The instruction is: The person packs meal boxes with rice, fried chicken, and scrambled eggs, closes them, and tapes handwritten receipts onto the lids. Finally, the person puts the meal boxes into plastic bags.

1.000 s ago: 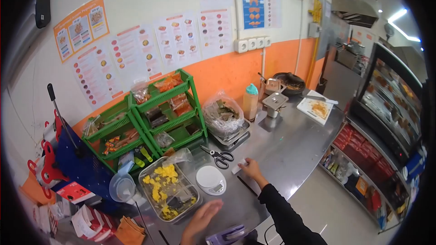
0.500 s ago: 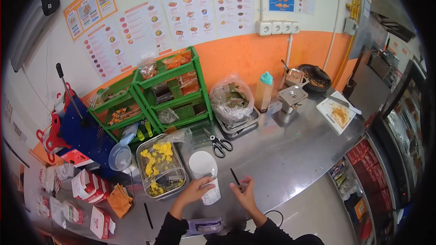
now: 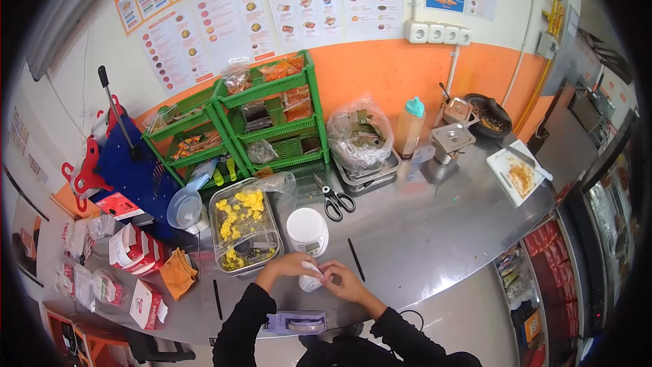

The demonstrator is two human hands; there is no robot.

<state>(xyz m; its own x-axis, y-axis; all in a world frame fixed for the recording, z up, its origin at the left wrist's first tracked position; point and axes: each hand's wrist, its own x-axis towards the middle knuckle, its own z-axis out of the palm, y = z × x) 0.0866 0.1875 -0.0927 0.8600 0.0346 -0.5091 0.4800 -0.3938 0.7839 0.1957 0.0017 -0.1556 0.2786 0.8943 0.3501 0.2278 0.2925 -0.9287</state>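
Observation:
My left hand (image 3: 296, 265) is closed on the far side of a small white packet (image 3: 309, 282), whose kind I cannot make out. My right hand (image 3: 344, 281) pinches the packet's right edge. Just beyond them stands a white kitchen scale (image 3: 305, 225) with a round, bare platform. A thin black stick (image 3: 356, 259) lies on the steel table to the right of my hands. Nearer my body is a purple tape dispenser (image 3: 297, 321). Left of the scale is a metal tray (image 3: 247, 268) with yellow, crumbly food under partly clear plastic.
Black-handled scissors (image 3: 334, 200) lie beyond the scale. Green stacked baskets (image 3: 272, 156) with packets stand at the wall. A plastic bag (image 3: 360, 139), sauce bottle (image 3: 410, 128), lidded metal containers (image 3: 453, 137) and white cutting board (image 3: 514, 174) are farther right. Red-white boxes (image 3: 136, 248) and an orange cloth (image 3: 179, 273) are left.
The black stick has left my right hand and now lies on the table. My right hand has moved left to the white packet, meeting my left hand. The view has shifted slightly.

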